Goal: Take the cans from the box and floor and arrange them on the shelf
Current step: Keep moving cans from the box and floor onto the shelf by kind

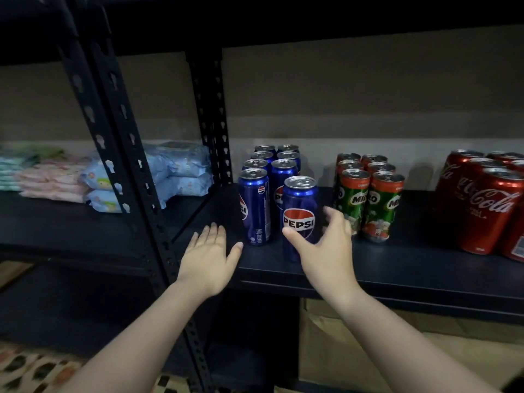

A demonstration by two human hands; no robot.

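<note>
A blue Pepsi can (300, 205) stands upright on the dark shelf (397, 268), at the front of two rows of several Pepsi cans (255, 202). My right hand (326, 245) cups it from the front: the straight thumb touches the can's label, and the spread fingers lie just off its right side. My left hand (208, 253) lies flat with straight fingers on the shelf's front edge, left of the Pepsi rows, and holds nothing.
Green Milo cans (368, 202) stand in two rows right of the Pepsi, and red Coca-Cola cans (487, 205) further right. Soft packs (175, 171) fill the left bay behind black uprights (124, 154). A cardboard box (340, 350) sits below the shelf.
</note>
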